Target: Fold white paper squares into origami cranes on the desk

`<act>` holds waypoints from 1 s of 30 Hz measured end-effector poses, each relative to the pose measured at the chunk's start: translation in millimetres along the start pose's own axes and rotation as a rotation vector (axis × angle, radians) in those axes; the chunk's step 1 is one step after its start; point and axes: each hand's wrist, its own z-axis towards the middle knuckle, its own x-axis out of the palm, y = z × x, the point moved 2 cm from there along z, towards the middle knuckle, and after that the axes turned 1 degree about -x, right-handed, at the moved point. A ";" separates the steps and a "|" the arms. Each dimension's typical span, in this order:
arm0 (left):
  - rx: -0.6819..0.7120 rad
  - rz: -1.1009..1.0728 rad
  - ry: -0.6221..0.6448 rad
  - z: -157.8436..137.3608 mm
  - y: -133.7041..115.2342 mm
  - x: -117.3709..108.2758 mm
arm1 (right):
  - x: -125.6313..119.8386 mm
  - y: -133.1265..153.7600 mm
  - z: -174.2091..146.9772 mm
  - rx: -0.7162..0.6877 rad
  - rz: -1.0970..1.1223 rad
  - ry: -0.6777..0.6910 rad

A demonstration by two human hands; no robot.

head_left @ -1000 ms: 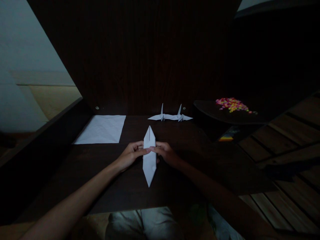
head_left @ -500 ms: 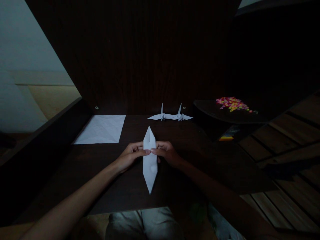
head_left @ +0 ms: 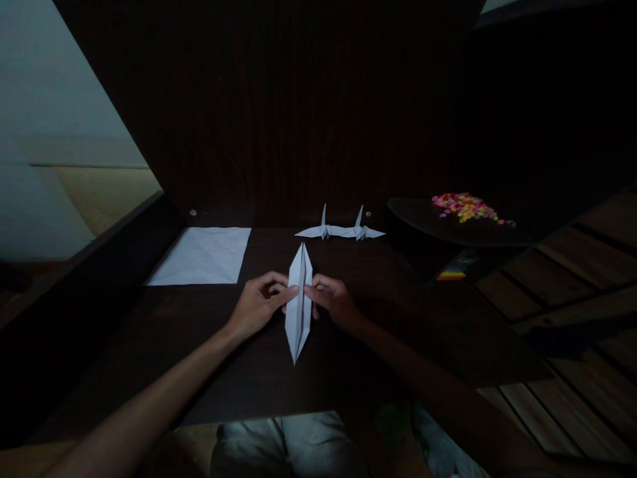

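Between my two hands is a long white folded paper (head_left: pixel 294 325), pointed at both ends, with a lengthwise slit down its middle. My left hand (head_left: pixel 261 302) pinches its left edge, thumb on top and fingers curled beneath. From the other side my right hand (head_left: pixel 334 302) grips the right edge the same way, its thumb close to the left one. Parts of the fingers are hidden behind the paper. Beyond it, two joined white paper cranes (head_left: pixel 341 232) stand at the back of the dark table (head_left: pixel 199 345). A creased white paper sheet (head_left: pixel 204 255) lies flat at the back left.
A dark corner shelf (head_left: pixel 418 216) on the right bears a heap of small colourful pieces (head_left: pixel 465 206). Under it is an item with rainbow stripes (head_left: pixel 452 274). A raised dark side panel (head_left: pixel 84 249) bounds the left, and a tall dark board (head_left: pixel 279 113) the back.
The folded paper now shows a face with a full-length centre slit instead of a mostly smooth one. It has shifted slightly away from me, and my thumbs have moved apart a little.
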 end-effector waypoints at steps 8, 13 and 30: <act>0.025 0.112 0.060 -6.4 -8.2 6.0 | 0.3 4.1 -2.6 -0.061 -0.109 -0.179; -0.125 -0.039 0.114 -5.4 -2.9 5.7 | 1.7 7.5 -3.7 -0.054 -0.126 -0.167; -0.139 -0.077 0.018 -2.3 1.2 1.0 | 0.4 -0.1 2.5 0.054 -0.062 -0.163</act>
